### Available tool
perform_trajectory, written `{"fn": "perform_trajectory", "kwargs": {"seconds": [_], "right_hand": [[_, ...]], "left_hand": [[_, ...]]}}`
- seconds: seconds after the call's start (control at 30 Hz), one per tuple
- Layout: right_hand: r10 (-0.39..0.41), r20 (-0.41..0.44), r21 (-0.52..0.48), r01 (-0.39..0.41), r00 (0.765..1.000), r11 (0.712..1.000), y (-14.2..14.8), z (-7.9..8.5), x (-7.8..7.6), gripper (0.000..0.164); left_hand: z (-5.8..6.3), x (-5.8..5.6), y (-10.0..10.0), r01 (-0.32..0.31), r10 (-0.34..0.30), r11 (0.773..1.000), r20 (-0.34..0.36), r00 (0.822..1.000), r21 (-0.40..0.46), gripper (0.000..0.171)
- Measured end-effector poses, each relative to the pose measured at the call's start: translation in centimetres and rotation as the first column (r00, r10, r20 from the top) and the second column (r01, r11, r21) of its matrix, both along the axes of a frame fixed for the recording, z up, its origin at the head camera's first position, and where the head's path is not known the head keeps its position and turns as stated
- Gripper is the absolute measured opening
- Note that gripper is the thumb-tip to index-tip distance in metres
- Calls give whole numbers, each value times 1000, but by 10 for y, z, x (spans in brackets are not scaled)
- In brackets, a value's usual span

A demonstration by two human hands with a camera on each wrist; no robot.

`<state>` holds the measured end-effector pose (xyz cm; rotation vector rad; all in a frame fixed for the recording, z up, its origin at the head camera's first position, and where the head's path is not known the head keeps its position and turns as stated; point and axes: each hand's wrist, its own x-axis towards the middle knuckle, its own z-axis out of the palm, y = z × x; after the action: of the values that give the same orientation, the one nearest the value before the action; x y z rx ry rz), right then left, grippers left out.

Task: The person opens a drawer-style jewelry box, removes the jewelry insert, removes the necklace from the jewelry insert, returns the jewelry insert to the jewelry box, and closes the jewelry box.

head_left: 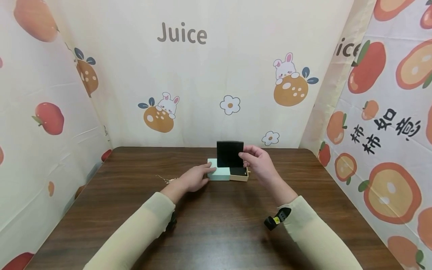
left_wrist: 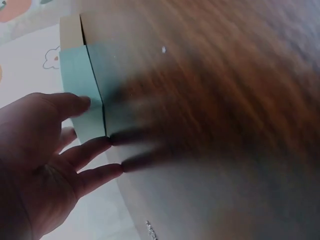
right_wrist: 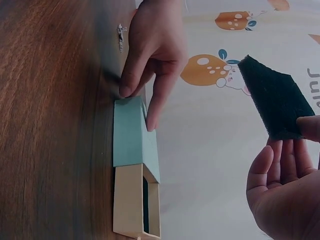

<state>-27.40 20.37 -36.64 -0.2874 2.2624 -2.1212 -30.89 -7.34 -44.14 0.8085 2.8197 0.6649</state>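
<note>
Black pad (head_left: 229, 154) pinched in your right grip (head_left: 258, 161), held up clear of the box (head_left: 221, 177).
You have it between thumb and fingers by its right side, nearly upright, over the worktop (head_left: 222, 228) close to the middle of the far edge. Below it lies the box, its cream tray (right_wrist: 128, 200) partway out of the mint sleeve (right_wrist: 128, 135) toward the worktop's right edge, with a dark lining (head_left: 239, 171) showing inside. Your left grip (head_left: 194, 178) is not clenched: the fingers are spread and fairly straight, touching the sleeve at its left end, one on top. A thin chain (head_left: 167, 180) lies beside your left wrist, toward the worktop's left edge.
</note>
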Motion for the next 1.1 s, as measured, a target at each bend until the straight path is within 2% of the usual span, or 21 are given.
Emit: {"fn": "perform_trajectory", "kwargs": {"seconds": [0.23,0.47,0.7,0.83,0.87,1.07,1.1], "right_hand": [[-12,23,10,12,1000,1000,2,-1,-3,19],[-44,48,-9,44,998,999,6,-5,-13,21],[-89,72,-14,90,993,996,13,-13,-25,21],[-127,95,26,125,987,992,21,-21,-32,27],[-136,102,38,133,985,990,22,-23,-35,29],[-188,134,137,170,973,976,29,-33,-45,45],[-193,140,151,172,971,974,30,-34,-46,46]], "left_hand": [[4,-1,1,-27,27,1000,42,999,12,55],[4,-3,2,-18,18,1000,21,1000,11,52],[7,-2,3,-38,38,999,35,999,13,50],[9,-1,4,-41,41,999,39,998,11,50],[-3,-11,1,-23,22,1000,21,1000,18,49],[-5,-12,0,-21,21,999,17,1000,24,49],[7,-3,3,-39,39,999,32,999,16,49]]}}
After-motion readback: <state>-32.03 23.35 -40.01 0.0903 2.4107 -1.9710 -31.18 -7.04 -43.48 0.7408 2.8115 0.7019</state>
